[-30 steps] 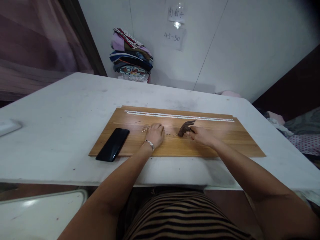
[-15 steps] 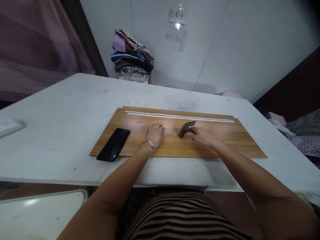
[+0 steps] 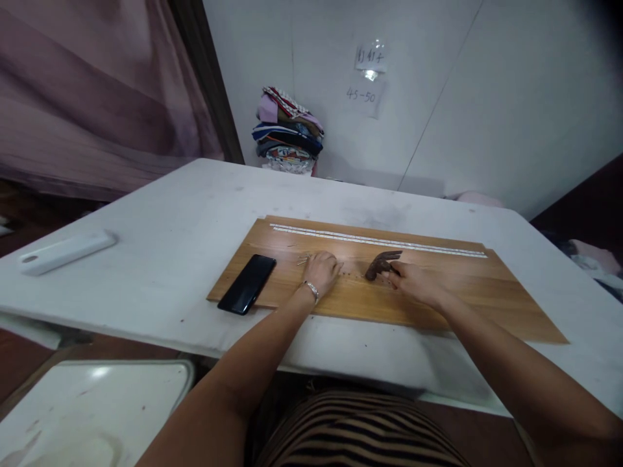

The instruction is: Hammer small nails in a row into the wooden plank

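Your right grip [image 3: 411,283] is wrapped round the hammer [image 3: 380,264], fingers curled about the handle close to the head; the head slants over the middle of the board [image 3: 506,305], claw pointing right, striking end low, just right of a row of nails [image 3: 348,274]; I cannot tell whether it touches the wood; your left grip [image 3: 322,274] lies palm down on the board, fingers bent and together, and whether they pinch anything I cannot tell; its fingertips sit just beside the left end of that row, while loose nails [image 3: 302,261] poke out past its left side and a single nail [image 3: 291,246] lies farther left; two strips [image 3: 379,242] run along the far edge of the wood; the phone [image 3: 247,285] overhangs its near edge at the left; right of the hammer, wood runs on to the right edge; the board's near edge is set back from that of the counter [image 3: 185,207], and your forearms cross the band between; to the left a wide stretch of counter separates phone from white bar [image 3: 73,250]; behind the board, more counter reaches back to the clothes [image 3: 288,133]
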A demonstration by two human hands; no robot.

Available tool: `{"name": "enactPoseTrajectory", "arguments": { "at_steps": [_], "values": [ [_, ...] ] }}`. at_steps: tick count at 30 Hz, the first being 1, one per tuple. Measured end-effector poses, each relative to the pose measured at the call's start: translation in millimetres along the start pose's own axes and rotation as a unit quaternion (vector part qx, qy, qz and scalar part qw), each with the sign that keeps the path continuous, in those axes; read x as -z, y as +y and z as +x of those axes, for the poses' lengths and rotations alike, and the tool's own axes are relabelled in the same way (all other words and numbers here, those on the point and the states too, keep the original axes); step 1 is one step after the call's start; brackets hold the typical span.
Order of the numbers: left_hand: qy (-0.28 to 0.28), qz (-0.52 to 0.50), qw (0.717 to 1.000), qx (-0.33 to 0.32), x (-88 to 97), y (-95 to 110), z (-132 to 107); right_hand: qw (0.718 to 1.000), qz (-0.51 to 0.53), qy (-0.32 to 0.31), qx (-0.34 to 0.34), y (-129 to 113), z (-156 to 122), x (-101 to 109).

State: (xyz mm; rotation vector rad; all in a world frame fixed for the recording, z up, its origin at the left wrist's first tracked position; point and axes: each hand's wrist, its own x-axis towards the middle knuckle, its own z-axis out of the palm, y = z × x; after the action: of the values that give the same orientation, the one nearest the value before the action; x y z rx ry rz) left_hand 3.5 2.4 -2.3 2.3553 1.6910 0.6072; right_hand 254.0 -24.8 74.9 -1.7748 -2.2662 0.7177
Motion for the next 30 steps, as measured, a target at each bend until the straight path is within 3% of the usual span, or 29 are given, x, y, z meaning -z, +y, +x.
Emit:
{"name": "enactPoseTrajectory", "arguments": {
  "at_steps": [6, 11, 16, 20, 30],
  "values": [
    [0.043, -0.051, 0.997, 0.029, 4.7, -2, -5, 1.000, 0.014, 0.017, 0.000, 3, -1, -1],
    [0.070, -0.084, 0.987, 0.116, 27.3, -18, 5, 1.000, 0.017, 0.009, 0.002, 3, -1, -1],
    [0.012, 0.038, 0.979, 0.200, 52.8, -61, 29, 1.000, 0.013, 0.000, 0.004, 3, 0, 0],
    [-0.076, 0.139, 0.966, 0.206, 58.5, -86, 37, 1.000, 0.014, -0.002, 0.003, 7, 3, -1],
    [-0.154, 0.208, 0.950, 0.173, 66.2, -82, 48, 1.000, 0.027, -0.012, -0.006, 3, 3, 0]
  ]
}}
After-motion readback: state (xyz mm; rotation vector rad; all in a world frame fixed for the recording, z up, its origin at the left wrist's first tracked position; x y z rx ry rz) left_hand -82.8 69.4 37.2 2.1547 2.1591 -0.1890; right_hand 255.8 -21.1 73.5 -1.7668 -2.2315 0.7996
